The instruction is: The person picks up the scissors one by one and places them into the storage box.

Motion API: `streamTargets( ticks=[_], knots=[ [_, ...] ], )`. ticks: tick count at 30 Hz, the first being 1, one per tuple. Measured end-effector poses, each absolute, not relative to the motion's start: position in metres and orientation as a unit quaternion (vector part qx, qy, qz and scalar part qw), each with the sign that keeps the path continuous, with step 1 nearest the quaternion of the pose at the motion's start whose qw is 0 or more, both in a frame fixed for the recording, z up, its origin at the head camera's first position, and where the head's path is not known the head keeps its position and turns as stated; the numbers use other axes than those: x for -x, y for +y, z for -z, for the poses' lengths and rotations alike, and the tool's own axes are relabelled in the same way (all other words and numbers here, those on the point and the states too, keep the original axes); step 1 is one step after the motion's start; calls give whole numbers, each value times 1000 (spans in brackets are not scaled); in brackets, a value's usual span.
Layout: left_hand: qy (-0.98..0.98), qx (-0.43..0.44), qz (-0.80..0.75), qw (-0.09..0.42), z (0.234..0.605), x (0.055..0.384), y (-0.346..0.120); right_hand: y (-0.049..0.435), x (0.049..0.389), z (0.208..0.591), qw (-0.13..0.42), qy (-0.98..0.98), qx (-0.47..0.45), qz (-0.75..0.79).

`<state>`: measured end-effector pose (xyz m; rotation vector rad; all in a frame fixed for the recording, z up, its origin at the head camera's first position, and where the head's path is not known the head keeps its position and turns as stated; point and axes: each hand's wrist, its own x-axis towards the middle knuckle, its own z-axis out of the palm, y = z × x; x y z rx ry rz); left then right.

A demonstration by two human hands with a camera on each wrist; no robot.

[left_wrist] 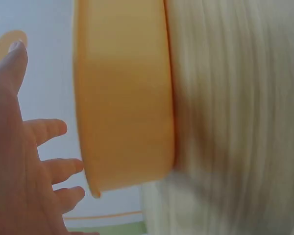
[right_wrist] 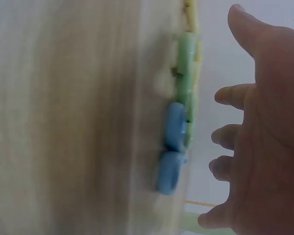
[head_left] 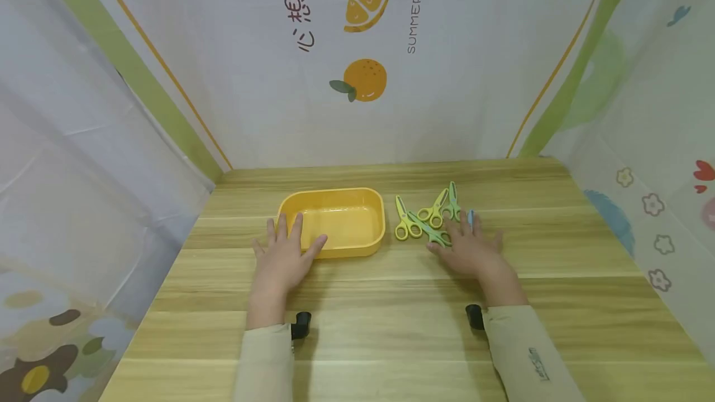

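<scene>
My left hand point(head_left: 281, 260) spreads its fingers over the near left corner of a yellow plastic tray point(head_left: 346, 252). In the left wrist view the fingers sit beside the tray's rim, and I cannot tell whether they touch it. Over the scissors to the right hovers my right hand point(head_left: 471, 251), fingers apart and holding nothing. Beneath it lie blue scissors point(right_wrist: 172, 147), mostly hidden in the head view. Green scissors point(head_left: 433, 232) lie by its thumb. Yellow scissors point(head_left: 401, 228), a second yellow pair point(head_left: 431, 214) and another green pair point(head_left: 453, 194) lie close by.
All this stands on a wood-grain table point(head_left: 385, 321). A white curtain point(head_left: 447, 110) with orange prints hangs behind the table's far edge, and more printed cloth point(head_left: 659, 160) hangs at the sides. Black wrist mounts point(head_left: 301, 326) show at both sleeves.
</scene>
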<state>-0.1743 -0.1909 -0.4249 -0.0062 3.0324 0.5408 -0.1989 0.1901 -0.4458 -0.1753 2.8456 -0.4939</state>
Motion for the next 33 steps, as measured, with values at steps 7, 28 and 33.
streamTargets(
  ticks=[7, 28, 33],
  knots=[
    [979, 22, -194, 53, 430, 181, -206, 189, 204, 454, 146, 975, 64, 157],
    [953, 38, -280, 111, 448, 187, -230, 182, 209, 461, 180, 973, 79, 124],
    [938, 36, -319, 130, 449, 188, -231, 181, 211, 460, 178, 973, 78, 124]
  ],
)
